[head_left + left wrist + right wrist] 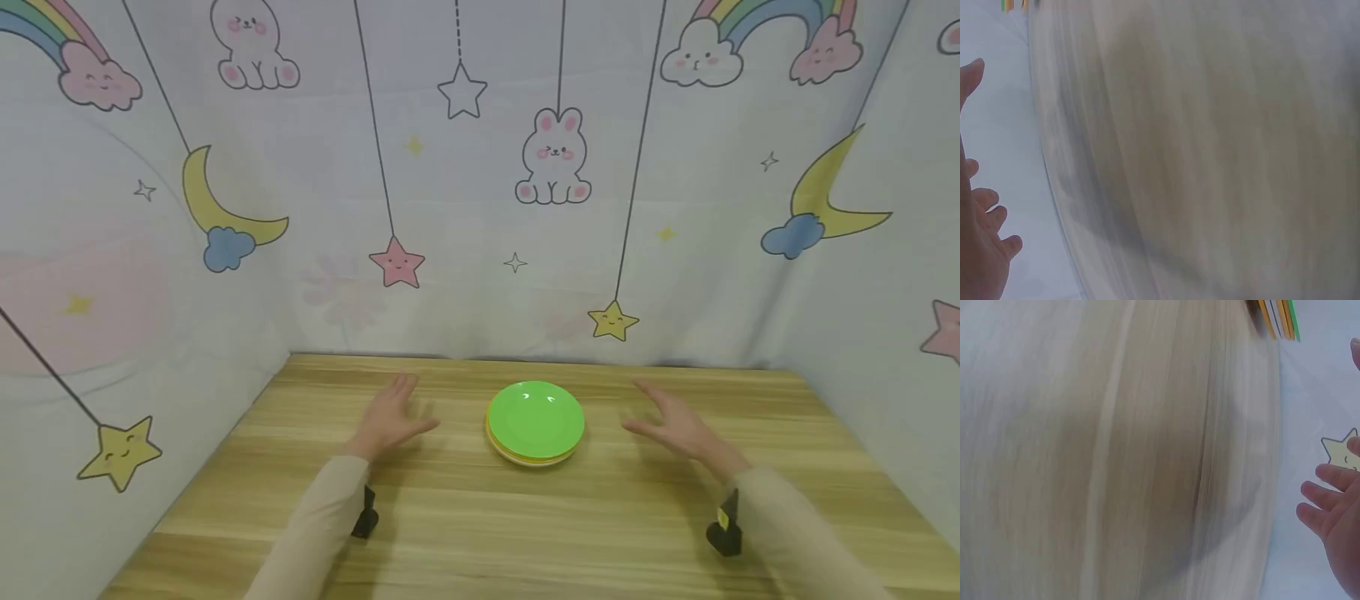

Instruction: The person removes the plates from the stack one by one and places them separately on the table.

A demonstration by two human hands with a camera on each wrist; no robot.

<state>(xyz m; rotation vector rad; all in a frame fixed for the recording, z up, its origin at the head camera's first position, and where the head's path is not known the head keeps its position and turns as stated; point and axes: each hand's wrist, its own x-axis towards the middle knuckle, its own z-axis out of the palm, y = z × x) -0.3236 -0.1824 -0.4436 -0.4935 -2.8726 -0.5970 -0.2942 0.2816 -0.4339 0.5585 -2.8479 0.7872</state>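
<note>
A stack of shallow plates point(536, 421) sits on the wooden table, a bright green one on top with yellow and whitish rims showing beneath. To its left, my left hand point(390, 418) hovers with fingers spread, apart from the stack. On the other side my right hand point(675, 425) is held in the air, thumb and fingers apart, touching nothing. In the right wrist view the stack's coloured edges point(1279, 319) show at the top, and part of the right hand point(1341, 519) is at the right. The left wrist view catches the left hand point(982, 244) at its left border.
The wooden table point(480, 533) runs back to a cloth backdrop point(480, 208) printed with stars, moons and rabbits. Cloth also rises along both sides. A small black device hangs at the left wrist point(366, 515) and another at the right wrist point(725, 527).
</note>
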